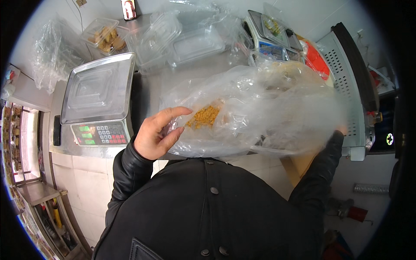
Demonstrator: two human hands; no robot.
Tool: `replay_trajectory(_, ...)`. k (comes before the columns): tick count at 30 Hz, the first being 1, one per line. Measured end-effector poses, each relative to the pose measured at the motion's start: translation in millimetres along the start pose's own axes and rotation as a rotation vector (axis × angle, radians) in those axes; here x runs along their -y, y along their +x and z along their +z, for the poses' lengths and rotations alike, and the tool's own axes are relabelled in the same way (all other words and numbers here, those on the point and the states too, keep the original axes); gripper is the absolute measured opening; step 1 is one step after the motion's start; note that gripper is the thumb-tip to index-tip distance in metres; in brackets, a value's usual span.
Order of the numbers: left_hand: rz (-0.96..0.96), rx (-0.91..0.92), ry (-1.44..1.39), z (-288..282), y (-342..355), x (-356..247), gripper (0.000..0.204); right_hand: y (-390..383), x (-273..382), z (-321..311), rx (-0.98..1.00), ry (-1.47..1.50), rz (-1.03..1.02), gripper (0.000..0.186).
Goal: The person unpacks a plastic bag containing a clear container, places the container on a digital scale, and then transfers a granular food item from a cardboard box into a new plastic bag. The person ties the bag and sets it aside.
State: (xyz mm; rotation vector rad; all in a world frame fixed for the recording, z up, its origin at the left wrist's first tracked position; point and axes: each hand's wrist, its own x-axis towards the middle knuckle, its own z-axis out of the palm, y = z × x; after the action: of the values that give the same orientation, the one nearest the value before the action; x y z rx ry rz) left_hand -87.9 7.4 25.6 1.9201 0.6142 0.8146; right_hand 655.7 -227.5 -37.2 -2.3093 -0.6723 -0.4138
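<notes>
Black jacket in front, clear bag across the surface

Closest is the black jacket (208, 208), against the near edge of the metal surface (152, 86). Just beyond it, a big clear plastic bag (277, 102) sprawls from the middle to the right end, with yellow crumbs (204, 117) showing toward its left end. The left hand (157, 135) is beside those crumbs, thumb and forefinger spread well apart with nothing gripped between them. The right hand (342, 129) is blurred and mostly hidden at the bag's right end, so I can't tell how its fingers stand. One scale (104, 133) stands at the left end; clear trays (197, 45) lie along the far edge.
</notes>
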Motion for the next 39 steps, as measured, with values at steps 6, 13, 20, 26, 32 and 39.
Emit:
replay_trajectory(6,0.031,-0.046,-0.022,12.9,17.6,-3.7,0.030,-27.0,141.7,-12.7,-0.110,-0.473,-0.220,0.039)
replay_trajectory(13,0.189,0.021,0.078,4.5,55.5,-21.1,0.022,-194.0,363.0,-32.0,0.810,0.129,-0.954,0.077)
replay_trajectory(20,0.069,-0.154,-0.209,17.8,39.2,-25.5,0.019,-195.0,340.2,26.8,0.956,-0.091,-0.683,0.041)
replay_trajectory(26,0.098,-0.134,-0.186,22.0,39.8,-19.1,0.018,-123.0,332.2,-3.6,0.624,0.505,-0.452,0.018)
replay_trajectory(32,0.093,-0.068,-0.160,29.0,46.6,-20.4,0.019,-114.1,367.2,-7.9,0.370,0.614,-0.576,0.020)
replay_trajectory(39,-0.034,0.033,-0.052,31.2,50.6,-22.4,0.020,-113.0,391.4,-34.0,0.410,0.971,-0.312,0.035)
